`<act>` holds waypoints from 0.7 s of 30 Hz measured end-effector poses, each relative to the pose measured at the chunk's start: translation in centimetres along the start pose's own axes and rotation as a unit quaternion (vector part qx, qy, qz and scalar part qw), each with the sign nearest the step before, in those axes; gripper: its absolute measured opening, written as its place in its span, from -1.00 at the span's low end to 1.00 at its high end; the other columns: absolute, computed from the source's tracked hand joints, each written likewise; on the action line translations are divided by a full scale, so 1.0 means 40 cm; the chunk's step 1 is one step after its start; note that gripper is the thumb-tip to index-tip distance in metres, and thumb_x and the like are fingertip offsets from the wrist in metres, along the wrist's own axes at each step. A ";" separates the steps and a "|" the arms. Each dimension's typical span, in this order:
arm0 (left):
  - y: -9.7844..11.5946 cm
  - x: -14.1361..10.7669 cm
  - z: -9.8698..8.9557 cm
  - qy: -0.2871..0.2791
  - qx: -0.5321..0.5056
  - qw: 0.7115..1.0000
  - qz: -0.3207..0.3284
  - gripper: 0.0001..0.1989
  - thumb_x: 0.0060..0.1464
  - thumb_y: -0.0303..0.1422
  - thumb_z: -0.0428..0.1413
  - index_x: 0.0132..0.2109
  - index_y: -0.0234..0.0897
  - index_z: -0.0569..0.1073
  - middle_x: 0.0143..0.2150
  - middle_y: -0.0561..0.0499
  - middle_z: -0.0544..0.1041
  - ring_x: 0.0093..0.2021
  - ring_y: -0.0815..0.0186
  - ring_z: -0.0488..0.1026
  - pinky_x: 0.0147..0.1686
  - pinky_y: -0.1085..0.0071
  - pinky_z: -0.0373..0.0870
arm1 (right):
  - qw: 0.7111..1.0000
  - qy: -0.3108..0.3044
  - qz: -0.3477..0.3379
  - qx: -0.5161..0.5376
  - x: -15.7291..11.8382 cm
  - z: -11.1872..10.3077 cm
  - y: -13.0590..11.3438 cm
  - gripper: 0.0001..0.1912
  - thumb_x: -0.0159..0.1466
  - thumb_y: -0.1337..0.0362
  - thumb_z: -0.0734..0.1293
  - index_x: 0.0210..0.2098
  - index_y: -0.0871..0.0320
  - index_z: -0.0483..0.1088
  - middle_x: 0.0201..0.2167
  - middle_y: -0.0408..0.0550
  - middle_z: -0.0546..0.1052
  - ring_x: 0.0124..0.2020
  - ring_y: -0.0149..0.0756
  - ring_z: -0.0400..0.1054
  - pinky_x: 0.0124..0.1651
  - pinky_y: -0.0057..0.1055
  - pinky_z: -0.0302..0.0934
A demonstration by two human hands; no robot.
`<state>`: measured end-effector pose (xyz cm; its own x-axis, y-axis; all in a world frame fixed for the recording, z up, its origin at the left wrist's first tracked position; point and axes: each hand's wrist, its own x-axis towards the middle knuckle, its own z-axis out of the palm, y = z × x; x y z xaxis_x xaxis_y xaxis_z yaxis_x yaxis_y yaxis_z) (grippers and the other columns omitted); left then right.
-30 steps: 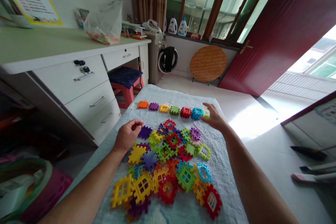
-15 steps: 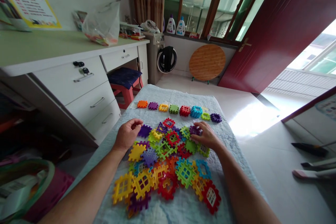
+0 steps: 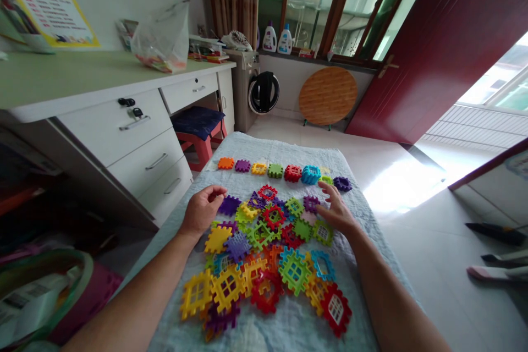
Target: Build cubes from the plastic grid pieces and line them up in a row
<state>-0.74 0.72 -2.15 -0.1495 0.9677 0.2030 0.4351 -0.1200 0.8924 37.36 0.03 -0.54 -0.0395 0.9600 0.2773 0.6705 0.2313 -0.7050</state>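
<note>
My left hand (image 3: 203, 212) rests on the cloth with its fingers curled in, and nothing shows between them. Just right of its fingertips lies a solid dark purple interlocking tile (image 3: 229, 205). My right hand (image 3: 336, 210) has its fingers apart and holds nothing; its thumb is beside a purple window tile (image 3: 311, 203). Between my arms spreads a loose heap of notched plastic tiles, among them a green window tile (image 3: 295, 270), a yellow window tile (image 3: 227, 287) and a red one (image 3: 336, 309). Beyond the heap runs a row of tiles and small stacks, including a blue stack (image 3: 311, 174).
The light blue cloth (image 3: 272, 146) covers the work surface. To the left stand a white desk (image 3: 136, 115), a red stool (image 3: 202, 146) and a pink bin (image 3: 93, 297). A washing machine (image 3: 243, 88), a round wooden tabletop (image 3: 328, 96) and a red door (image 3: 416, 49) are farther back.
My right hand has let go of the purple window tile, opened its fingers and shifted slightly right toward the row. My left hand keeps its place and curled shape. The view has shifted slightly.
</note>
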 end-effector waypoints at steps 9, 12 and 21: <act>-0.011 0.005 0.000 0.004 0.001 1.000 -0.001 -0.77 -0.02 -0.26 0.10 -0.23 -0.26 0.50 -0.34 0.03 0.57 -0.37 0.29 0.47 -0.32 0.43 0.37 | 0.997 -0.025 0.068 -0.024 0.004 -0.029 0.028 -0.62 0.07 0.21 0.26 -0.10 0.09 0.39 -0.14 0.01 0.46 -0.16 -0.14 0.36 -0.09 -0.18 0.28; -0.008 0.004 -0.001 0.004 -0.004 1.000 0.001 -0.77 -0.03 -0.27 0.10 -0.24 -0.28 0.50 -0.35 0.02 0.57 -0.38 0.29 0.47 -0.33 0.44 0.37 | 0.992 -0.077 -0.003 -0.096 -0.003 -0.025 0.026 -0.50 0.05 0.10 0.37 -0.01 0.06 0.39 -0.02 0.04 0.40 0.03 -0.02 0.27 0.06 -0.11 0.19; 0.016 -0.005 -0.003 0.004 0.005 1.000 0.002 -0.79 -0.02 -0.30 0.07 -0.25 -0.29 0.49 -0.36 0.03 0.56 -0.40 0.31 0.45 -0.34 0.44 0.36 | 0.981 -0.082 -0.047 -0.171 -0.003 -0.008 0.037 -0.51 0.10 0.03 0.37 -0.01 0.07 0.39 0.01 0.06 0.36 0.05 -0.01 0.22 0.08 -0.06 0.17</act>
<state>-0.54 0.44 -1.58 -0.1537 0.9655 0.2103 0.4454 -0.1223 0.8869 38.58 0.22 -1.41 -0.2134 0.9560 0.2014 0.8666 0.2804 -0.4128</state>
